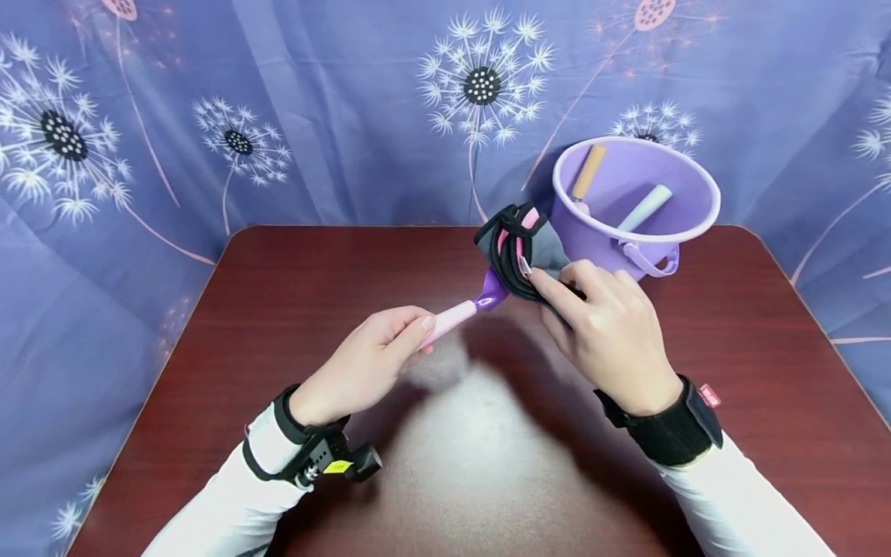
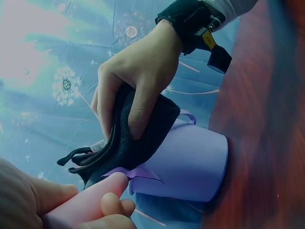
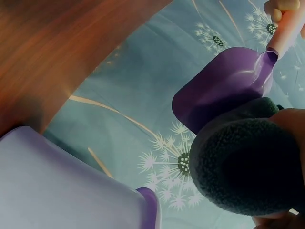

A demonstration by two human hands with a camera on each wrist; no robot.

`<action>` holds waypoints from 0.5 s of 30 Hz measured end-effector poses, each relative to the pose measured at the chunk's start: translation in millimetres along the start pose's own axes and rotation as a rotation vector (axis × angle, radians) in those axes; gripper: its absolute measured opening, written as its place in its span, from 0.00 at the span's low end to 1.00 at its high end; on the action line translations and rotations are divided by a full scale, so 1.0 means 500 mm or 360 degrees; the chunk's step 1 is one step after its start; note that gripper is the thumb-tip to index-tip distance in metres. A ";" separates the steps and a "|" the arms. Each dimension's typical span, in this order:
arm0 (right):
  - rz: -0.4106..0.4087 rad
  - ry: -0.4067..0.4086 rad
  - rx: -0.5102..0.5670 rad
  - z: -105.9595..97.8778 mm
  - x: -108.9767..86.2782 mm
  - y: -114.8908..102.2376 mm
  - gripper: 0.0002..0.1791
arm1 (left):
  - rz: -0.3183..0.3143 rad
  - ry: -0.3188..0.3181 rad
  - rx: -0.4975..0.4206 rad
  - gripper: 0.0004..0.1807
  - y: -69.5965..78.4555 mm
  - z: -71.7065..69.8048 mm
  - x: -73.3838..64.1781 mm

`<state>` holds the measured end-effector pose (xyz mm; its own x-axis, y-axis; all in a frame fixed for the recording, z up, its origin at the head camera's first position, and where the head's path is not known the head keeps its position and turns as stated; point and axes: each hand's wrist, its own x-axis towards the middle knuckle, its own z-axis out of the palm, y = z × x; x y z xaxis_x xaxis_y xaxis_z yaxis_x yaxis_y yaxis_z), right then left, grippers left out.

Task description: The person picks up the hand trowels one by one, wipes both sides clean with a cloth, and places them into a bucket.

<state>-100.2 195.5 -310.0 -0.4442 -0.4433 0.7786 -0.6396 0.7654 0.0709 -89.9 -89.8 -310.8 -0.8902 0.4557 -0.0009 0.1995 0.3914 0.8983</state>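
Note:
My left hand grips the pink handle of a small shovel with a purple blade. The shovel is held up above the table, its blade pointing away to the right. My right hand holds a folded dark grey cloth with black and pink edging and a small white tag. In the right wrist view the cloth lies against one side of the blade and covers part of it. The head view shows only the blade's base, the rest being behind the cloth.
A purple bucket with a side handle stands at the back right of the brown table, just behind the cloth. A tan handle and a pale blue handle stick up inside it. A blue dandelion-patterned curtain hangs behind.

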 end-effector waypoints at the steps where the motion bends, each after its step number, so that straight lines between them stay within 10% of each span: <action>1: -0.0012 0.0007 -0.0001 -0.001 0.001 -0.002 0.17 | 0.0006 -0.0010 -0.0017 0.16 0.000 0.000 0.001; 15: -0.0118 0.0084 0.0045 -0.005 0.016 -0.016 0.14 | -0.0035 -0.0240 -0.0478 0.20 0.004 -0.020 -0.003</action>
<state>-97.1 186.8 -302.9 -0.3618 -0.4725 0.8036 -0.6872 0.7177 0.1127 -92.3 -97.8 -304.6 -0.8179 0.5716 -0.0664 0.0313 0.1593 0.9867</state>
